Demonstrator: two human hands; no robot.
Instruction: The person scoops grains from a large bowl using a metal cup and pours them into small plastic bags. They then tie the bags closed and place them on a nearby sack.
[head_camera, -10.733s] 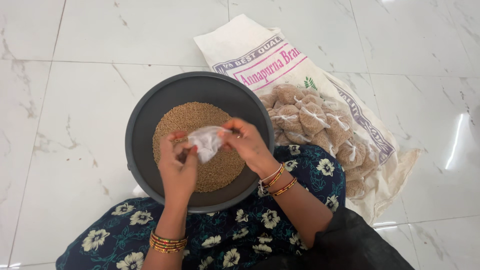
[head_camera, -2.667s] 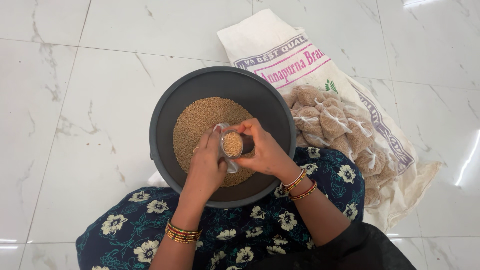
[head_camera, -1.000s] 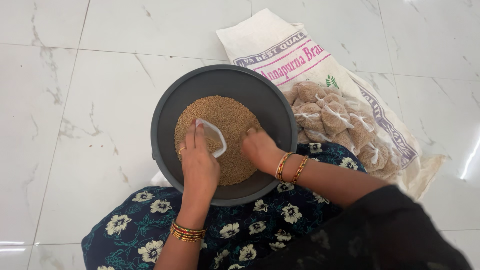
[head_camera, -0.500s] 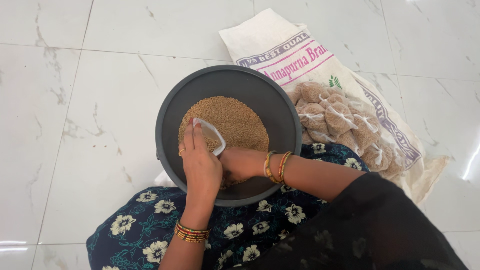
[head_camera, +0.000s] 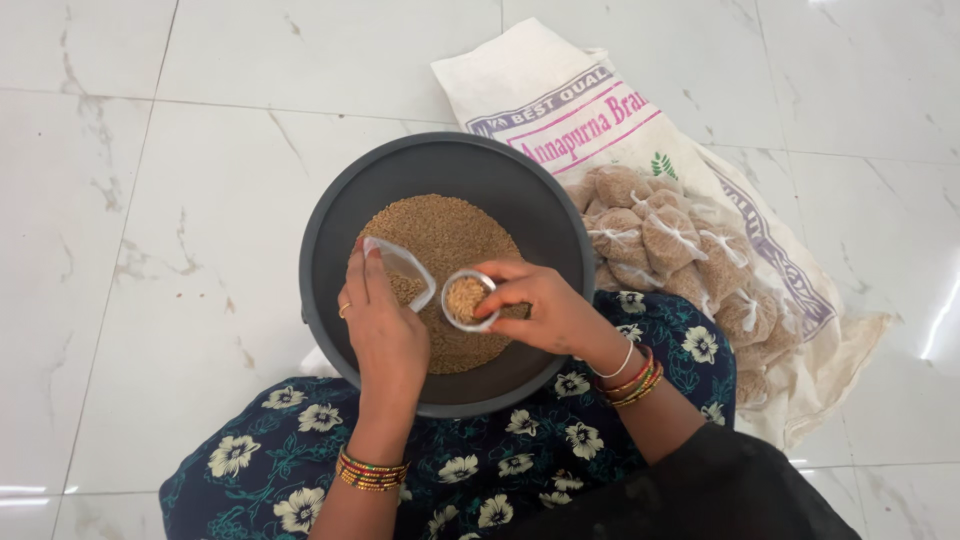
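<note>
A round dark pan (head_camera: 340, 220) rests on my lap, with a heap of brown grain (head_camera: 440, 225) in its middle. Over the heap, my left hand (head_camera: 385, 335) holds a small clear plastic bag (head_camera: 405, 270) with its mouth open and a little grain inside. My right hand (head_camera: 545, 310) grips a small round cup (head_camera: 466, 300) filled with grain, just right of the bag's mouth.
A white printed sack (head_camera: 560, 110) lies flat on the marble floor (head_camera: 150, 200) at the right. Several tied clear bags of grain (head_camera: 670, 240) are piled on it beside the pan. My lap is covered by dark floral cloth (head_camera: 500, 470).
My right hand dipped into the grain under my left hand, then came up to the right holding the filled cup beside the open bag. The left hand kept the bag in place.
</note>
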